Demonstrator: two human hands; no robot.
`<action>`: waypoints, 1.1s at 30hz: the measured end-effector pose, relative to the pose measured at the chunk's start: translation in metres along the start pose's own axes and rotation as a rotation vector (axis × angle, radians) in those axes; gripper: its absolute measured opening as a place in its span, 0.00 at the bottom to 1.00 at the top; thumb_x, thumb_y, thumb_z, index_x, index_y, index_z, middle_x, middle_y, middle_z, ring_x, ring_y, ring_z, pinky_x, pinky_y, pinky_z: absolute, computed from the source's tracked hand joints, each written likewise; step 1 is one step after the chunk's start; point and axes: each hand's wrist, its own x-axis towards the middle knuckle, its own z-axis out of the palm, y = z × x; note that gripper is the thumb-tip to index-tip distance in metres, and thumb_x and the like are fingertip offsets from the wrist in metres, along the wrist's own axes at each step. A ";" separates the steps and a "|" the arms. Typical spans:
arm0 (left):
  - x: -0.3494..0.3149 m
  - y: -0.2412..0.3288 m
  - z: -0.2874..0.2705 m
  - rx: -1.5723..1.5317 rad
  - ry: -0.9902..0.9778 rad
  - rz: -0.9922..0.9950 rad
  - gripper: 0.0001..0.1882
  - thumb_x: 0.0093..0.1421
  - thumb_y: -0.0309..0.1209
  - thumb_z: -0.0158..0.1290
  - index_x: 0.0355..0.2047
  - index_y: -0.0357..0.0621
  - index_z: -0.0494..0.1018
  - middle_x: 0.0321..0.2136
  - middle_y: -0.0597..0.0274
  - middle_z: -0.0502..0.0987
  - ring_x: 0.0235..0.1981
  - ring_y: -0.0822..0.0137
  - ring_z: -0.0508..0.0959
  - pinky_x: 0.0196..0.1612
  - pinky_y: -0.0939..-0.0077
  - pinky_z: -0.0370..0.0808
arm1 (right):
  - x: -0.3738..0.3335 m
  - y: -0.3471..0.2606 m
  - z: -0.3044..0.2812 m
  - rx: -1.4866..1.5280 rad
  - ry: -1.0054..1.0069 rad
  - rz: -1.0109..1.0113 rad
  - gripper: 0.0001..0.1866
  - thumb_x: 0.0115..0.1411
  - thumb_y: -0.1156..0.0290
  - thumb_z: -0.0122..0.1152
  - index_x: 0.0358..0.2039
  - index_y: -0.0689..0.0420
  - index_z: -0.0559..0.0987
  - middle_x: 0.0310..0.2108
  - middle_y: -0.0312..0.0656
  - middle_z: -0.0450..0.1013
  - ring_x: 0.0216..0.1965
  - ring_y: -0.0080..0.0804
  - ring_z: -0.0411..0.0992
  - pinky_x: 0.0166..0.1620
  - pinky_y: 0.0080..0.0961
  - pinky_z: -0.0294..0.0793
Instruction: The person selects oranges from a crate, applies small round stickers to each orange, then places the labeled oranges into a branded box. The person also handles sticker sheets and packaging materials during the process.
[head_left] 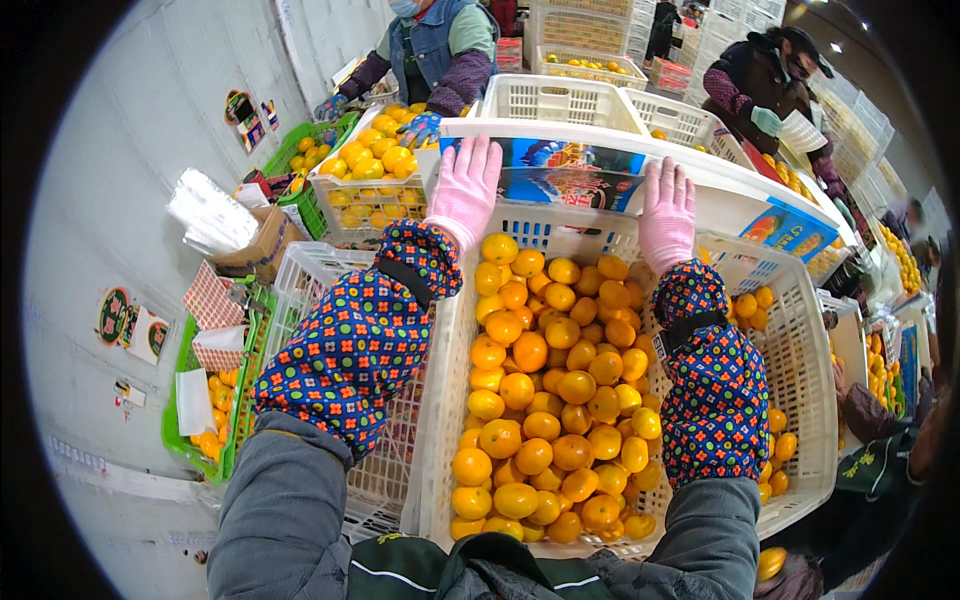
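Observation:
A long white carton (690, 140) with a blue printed panel (570, 185) lies across the far end of a white crate (440, 470) full of oranges (545, 405). My left hand (468, 190), in a pink glove, rests flat against the carton's near side at the panel's left end. On the panel's right end lies my right hand (667, 215), gloved the same way, its fingers pointing up. Both hands have stretched fingers and grip nothing. Patterned sleeve covers with dark bands reach over both wrists. My forearms pass above the oranges.
Left stand an orange-filled crate (370, 190), a clear-white crate (310, 262), a cardboard box (262, 245) and a green basket (180, 420). Another crate (815, 400) with oranges adjoins on the right. Beyond the carton are white crates (560, 88) and two people working.

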 end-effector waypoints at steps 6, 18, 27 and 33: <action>-0.007 -0.011 0.019 0.031 0.008 -0.082 0.35 0.63 0.28 0.40 0.69 0.32 0.47 0.71 0.39 0.46 0.73 0.42 0.45 0.72 0.45 0.40 | 0.009 -0.010 0.009 0.003 -0.053 0.080 0.38 0.59 0.76 0.51 0.70 0.62 0.51 0.71 0.58 0.47 0.72 0.58 0.46 0.72 0.50 0.41; -0.010 -0.004 0.008 -0.084 0.021 -0.032 0.36 0.63 0.28 0.42 0.71 0.39 0.47 0.72 0.47 0.46 0.73 0.47 0.46 0.71 0.43 0.39 | 0.000 -0.018 0.015 0.006 0.027 0.107 0.37 0.58 0.76 0.51 0.68 0.64 0.54 0.69 0.64 0.49 0.71 0.63 0.47 0.72 0.52 0.43; 0.009 0.021 -0.004 -0.017 -0.066 -0.025 0.39 0.61 0.28 0.47 0.72 0.47 0.47 0.73 0.46 0.43 0.73 0.43 0.45 0.70 0.42 0.42 | -0.009 -0.020 0.007 0.019 0.053 0.078 0.39 0.56 0.77 0.53 0.68 0.66 0.54 0.68 0.65 0.49 0.71 0.62 0.47 0.72 0.51 0.44; -0.002 0.023 -0.009 0.003 -0.069 -0.033 0.39 0.60 0.25 0.47 0.71 0.49 0.48 0.72 0.45 0.43 0.72 0.41 0.45 0.70 0.39 0.44 | -0.011 -0.021 0.003 0.021 0.063 0.070 0.39 0.55 0.77 0.55 0.68 0.66 0.55 0.69 0.64 0.48 0.71 0.62 0.47 0.72 0.50 0.45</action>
